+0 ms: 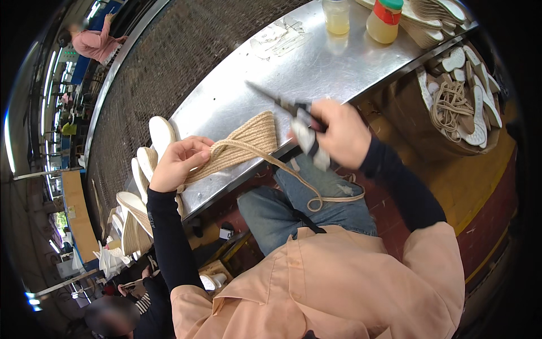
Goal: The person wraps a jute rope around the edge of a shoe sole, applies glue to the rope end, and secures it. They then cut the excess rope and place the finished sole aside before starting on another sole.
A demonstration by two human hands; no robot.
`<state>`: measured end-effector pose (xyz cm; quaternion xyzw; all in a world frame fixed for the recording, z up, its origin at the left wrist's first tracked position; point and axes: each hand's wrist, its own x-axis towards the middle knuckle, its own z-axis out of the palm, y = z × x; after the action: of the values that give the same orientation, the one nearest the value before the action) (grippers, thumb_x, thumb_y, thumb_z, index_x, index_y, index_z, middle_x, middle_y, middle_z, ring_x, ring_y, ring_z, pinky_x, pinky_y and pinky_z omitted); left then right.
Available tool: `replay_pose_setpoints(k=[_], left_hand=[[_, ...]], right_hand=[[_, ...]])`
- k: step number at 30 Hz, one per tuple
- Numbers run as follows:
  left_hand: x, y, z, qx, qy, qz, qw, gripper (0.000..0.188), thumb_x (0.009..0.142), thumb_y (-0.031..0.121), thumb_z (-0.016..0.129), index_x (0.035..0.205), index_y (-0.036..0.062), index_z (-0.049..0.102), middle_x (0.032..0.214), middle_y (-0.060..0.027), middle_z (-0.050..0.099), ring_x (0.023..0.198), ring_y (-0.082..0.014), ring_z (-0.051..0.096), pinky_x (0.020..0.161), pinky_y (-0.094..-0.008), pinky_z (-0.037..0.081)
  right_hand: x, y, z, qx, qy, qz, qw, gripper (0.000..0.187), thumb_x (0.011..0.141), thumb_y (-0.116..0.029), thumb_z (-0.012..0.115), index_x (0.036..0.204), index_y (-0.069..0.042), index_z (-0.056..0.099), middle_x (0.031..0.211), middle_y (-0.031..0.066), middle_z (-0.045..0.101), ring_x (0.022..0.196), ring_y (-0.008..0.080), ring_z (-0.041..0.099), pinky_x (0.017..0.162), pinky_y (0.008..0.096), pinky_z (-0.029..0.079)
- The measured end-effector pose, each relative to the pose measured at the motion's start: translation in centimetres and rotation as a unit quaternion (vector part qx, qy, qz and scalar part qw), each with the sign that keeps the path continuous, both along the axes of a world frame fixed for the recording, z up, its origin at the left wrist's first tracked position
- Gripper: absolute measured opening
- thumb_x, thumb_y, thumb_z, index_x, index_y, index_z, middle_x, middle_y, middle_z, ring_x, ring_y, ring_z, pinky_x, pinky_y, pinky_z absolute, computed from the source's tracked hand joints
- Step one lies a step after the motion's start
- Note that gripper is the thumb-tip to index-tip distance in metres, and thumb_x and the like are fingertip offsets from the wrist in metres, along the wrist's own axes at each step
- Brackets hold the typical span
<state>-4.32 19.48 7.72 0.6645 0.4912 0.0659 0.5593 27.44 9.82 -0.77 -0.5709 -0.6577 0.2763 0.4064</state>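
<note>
My left hand (pixel 179 163) grips a wedge-shaped shoe sole wrapped in braided jute (pixel 251 140), pressing it onto the edge of the metal table (pixel 316 62). A loose jute cord (pixel 307 189) runs from the sole down over my jeans and loops on my lap. My right hand (pixel 339 133) is shut on a pair of scissors (pixel 296 116), held just right of the sole's thick end; the blades point up-left over the table and their handles are wrapped in white tape.
Several white-topped soles (pixel 148 161) are stacked at the table's left end. Two yellowish jars (pixel 361 20) stand at the far edge beside a pile of soles. A box of soles and cord (pixel 457 104) sits at the right. Other people work at far left and below.
</note>
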Motion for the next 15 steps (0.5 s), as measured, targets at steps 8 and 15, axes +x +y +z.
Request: replay_pose_setpoints(k=[8, 15], left_hand=[[0.6, -0.2, -0.6, 0.036, 0.051, 0.026, 0.998, 0.020, 0.087, 0.014, 0.068, 0.097, -0.0036, 0.068, 0.081, -0.0014, 0.068, 0.074, -0.0061, 0.060, 0.072, -0.0208, 0.048], [0.3, -0.1, -0.8, 0.047, 0.048, 0.022, 0.998, 0.018, 0.086, 0.013, 0.068, 0.095, -0.0030, 0.069, 0.083, -0.0023, 0.068, 0.075, -0.0059, 0.060, 0.070, -0.0201, 0.048]], right_hand=[[-6.7, -7.0, -2.0, -0.209, 0.018, 0.136, 0.968, 0.051, 0.079, -0.050, 0.066, 0.069, -0.001, 0.058, 0.075, 0.0199, 0.057, 0.071, 0.0388, 0.061, 0.065, 0.0461, 0.049], [-9.6, -6.3, -2.4, -0.184, 0.010, 0.113, 0.976, 0.043, 0.079, -0.041, 0.066, 0.071, 0.000, 0.059, 0.075, 0.0220, 0.058, 0.073, 0.0402, 0.061, 0.067, 0.0465, 0.050]])
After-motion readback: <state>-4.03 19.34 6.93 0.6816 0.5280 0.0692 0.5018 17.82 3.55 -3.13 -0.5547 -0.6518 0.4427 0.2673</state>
